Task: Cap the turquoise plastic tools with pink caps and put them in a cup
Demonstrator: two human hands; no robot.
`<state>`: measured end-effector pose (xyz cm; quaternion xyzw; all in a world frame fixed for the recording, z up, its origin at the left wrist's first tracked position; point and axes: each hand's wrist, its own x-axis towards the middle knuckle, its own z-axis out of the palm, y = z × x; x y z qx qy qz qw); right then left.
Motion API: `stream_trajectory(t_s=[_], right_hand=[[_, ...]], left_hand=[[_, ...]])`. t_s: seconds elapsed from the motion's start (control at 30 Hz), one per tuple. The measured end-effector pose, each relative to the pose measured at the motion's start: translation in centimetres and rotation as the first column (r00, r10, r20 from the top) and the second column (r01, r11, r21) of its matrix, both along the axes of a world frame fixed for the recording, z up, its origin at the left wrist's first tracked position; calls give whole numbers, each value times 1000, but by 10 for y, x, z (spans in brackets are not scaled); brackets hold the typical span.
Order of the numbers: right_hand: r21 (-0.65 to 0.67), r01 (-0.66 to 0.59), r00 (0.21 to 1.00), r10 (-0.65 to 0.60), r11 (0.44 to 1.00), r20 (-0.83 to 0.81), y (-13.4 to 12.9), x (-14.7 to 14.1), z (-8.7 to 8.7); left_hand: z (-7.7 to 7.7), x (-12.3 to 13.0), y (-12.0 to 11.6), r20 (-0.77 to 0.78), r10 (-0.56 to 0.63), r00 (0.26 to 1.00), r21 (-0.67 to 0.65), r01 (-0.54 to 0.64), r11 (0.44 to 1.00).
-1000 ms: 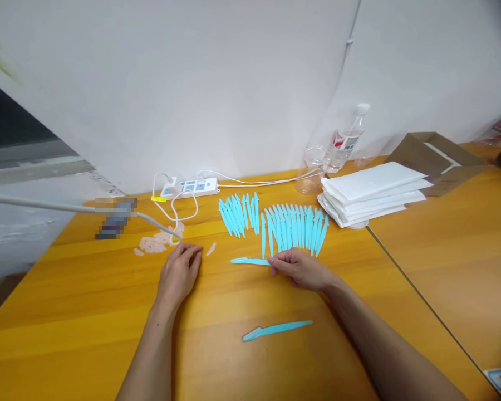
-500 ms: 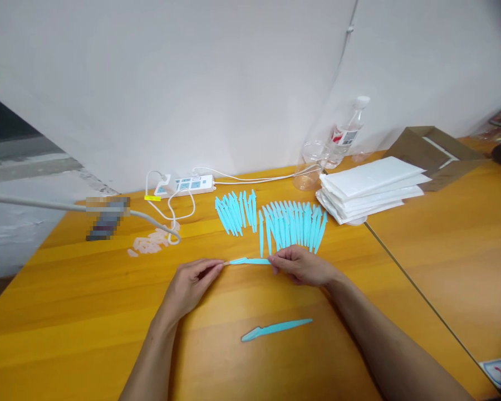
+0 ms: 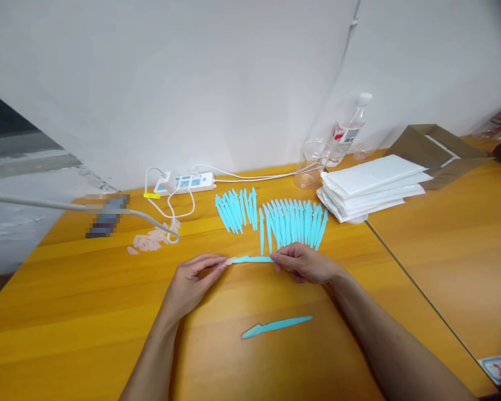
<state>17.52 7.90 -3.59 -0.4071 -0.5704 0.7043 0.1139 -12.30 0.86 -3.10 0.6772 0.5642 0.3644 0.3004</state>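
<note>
Between my two hands a light-blue eyebrow razor (image 3: 256, 259) lies level above the wooden table. My right hand (image 3: 304, 263) pinches its handle end. At its blade end, a small pale translucent cap (image 3: 229, 260) sits in the fingertips of my left hand (image 3: 195, 281). Cap and razor meet end to end; how far one covers the other is too small to tell. Nearer to me, another blue razor (image 3: 276, 327) lies on the table. Beyond my hands lie two groups of blue razors, a smaller left group (image 3: 236, 210) and a larger right group (image 3: 294, 224).
A pile of pale caps (image 3: 150, 239) lies at the left, by a white cable and a blurred-out object (image 3: 108, 216). Along the wall are a power strip (image 3: 186, 182), a clear cup (image 3: 309, 167) and a bottle (image 3: 346, 136). White packets (image 3: 371, 186) and a cardboard box (image 3: 438, 153) stand right.
More of the pale cap shows between my left fingertips and the blue razor. Both hands have shifted very slightly to the right in view; the razors on the table lie as before.
</note>
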Motion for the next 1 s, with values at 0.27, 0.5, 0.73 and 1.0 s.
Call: stream_trajectory(t_s=[0.27, 0.5, 0.73, 1.0], right_hand=[[-7, 7, 1000, -7, 1000, -6, 1, 0, -1], [89, -157, 987, 153, 984, 54, -7, -5, 14], [686, 133, 771, -509, 715, 382, -1, -3, 16], [657, -119, 411, -565, 745, 715, 2, -3, 20]], left_hand=[[4, -1, 0, -25, -1, 1000, 7, 1, 1000], [-9, 21, 1, 54, -22, 998, -17, 23, 1000], [-18, 19, 6, 252, 131, 959, -56, -120, 991], [-26, 14, 9, 118, 98, 988, -90, -88, 992]])
